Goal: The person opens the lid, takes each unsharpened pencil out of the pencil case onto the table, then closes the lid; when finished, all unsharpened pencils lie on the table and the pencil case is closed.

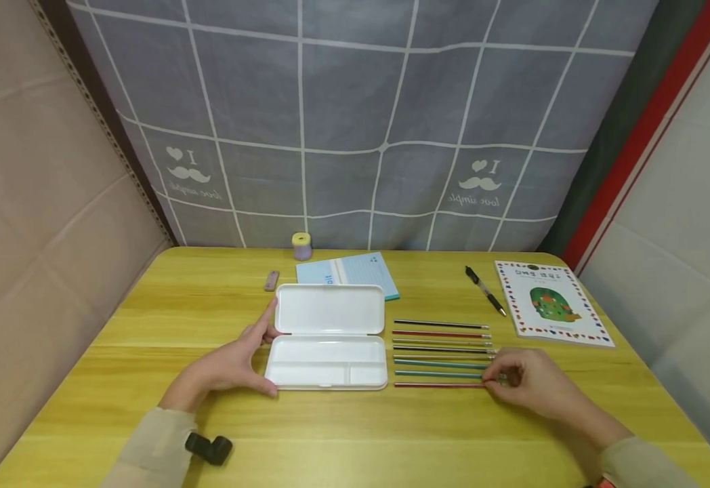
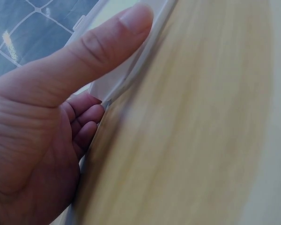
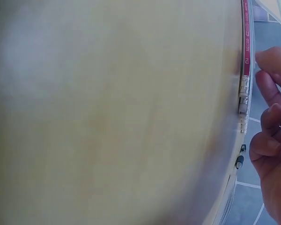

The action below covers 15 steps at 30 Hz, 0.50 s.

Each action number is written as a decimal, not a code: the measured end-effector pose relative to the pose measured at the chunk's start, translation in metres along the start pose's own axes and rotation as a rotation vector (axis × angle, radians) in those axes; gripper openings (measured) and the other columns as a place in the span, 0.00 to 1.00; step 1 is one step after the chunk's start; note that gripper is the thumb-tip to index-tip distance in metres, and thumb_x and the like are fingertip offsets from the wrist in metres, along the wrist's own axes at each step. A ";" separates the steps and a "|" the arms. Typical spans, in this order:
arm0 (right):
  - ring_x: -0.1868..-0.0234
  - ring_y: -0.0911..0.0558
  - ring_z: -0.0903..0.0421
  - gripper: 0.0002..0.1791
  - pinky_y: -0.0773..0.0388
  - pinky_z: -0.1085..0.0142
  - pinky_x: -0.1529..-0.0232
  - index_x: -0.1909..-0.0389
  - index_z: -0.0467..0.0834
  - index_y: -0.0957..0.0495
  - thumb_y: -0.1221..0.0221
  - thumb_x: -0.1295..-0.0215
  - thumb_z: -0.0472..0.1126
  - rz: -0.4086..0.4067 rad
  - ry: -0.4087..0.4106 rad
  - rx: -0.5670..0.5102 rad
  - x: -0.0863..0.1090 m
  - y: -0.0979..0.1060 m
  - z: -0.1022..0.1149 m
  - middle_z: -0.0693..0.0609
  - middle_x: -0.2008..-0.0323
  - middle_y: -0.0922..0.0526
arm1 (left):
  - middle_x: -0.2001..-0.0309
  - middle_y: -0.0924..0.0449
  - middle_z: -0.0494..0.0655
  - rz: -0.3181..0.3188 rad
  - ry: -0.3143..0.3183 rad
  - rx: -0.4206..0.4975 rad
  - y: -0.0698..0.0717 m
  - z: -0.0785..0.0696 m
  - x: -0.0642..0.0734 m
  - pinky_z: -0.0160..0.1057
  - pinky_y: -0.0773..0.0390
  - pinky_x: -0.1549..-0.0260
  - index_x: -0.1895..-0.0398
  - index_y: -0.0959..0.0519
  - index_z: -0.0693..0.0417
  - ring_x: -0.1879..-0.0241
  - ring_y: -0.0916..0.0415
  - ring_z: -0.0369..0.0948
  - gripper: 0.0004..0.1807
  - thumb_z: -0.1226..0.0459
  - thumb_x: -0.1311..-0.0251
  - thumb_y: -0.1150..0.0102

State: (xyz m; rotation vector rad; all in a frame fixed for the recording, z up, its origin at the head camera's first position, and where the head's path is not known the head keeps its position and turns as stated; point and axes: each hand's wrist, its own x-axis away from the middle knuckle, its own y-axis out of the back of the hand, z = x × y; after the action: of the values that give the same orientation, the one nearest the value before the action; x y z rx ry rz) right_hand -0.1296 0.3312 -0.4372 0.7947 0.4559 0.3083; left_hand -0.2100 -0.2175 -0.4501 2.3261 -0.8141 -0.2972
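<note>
A white pencil case (image 1: 330,362) lies unfolded on the table, its lid (image 1: 329,309) tipped back. My left hand (image 1: 239,359) grips its left side, thumb along the front corner and fingers by the lid. In the left wrist view, the thumb (image 2: 107,44) crosses over the case's edge. To the right, several pencils lie in a row, with a red pencil (image 1: 437,385) nearest me and a teal pencil (image 1: 437,373) behind it. My right hand (image 1: 532,381) hovers at their eraser ends, thumb and index tips close together; I cannot tell whether they pinch a pencil.
Behind the case are a light blue notebook (image 1: 355,270), a small mauve block (image 1: 272,280) and a yellow-and-purple container (image 1: 301,246). A black pen (image 1: 485,290) and a white booklet (image 1: 550,325) lie at the back right. A grey grid cloth (image 1: 355,122) hangs behind the table.
</note>
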 end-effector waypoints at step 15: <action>0.58 0.20 0.58 0.11 0.21 0.65 0.62 0.47 0.53 0.13 0.32 0.29 0.45 -0.009 -0.032 -0.042 -0.065 -0.020 0.029 0.58 0.50 0.15 | 0.37 0.32 0.46 -0.001 -0.014 0.045 0.000 0.002 0.001 0.35 0.37 0.34 0.18 0.83 0.35 0.38 0.36 0.48 0.87 0.52 0.60 0.12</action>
State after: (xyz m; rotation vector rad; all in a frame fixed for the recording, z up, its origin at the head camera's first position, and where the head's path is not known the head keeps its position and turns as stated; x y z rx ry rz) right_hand -0.1689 0.2722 -0.4163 0.7553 0.4216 0.2954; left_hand -0.2099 -0.2187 -0.4514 2.3687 -0.8350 -0.2985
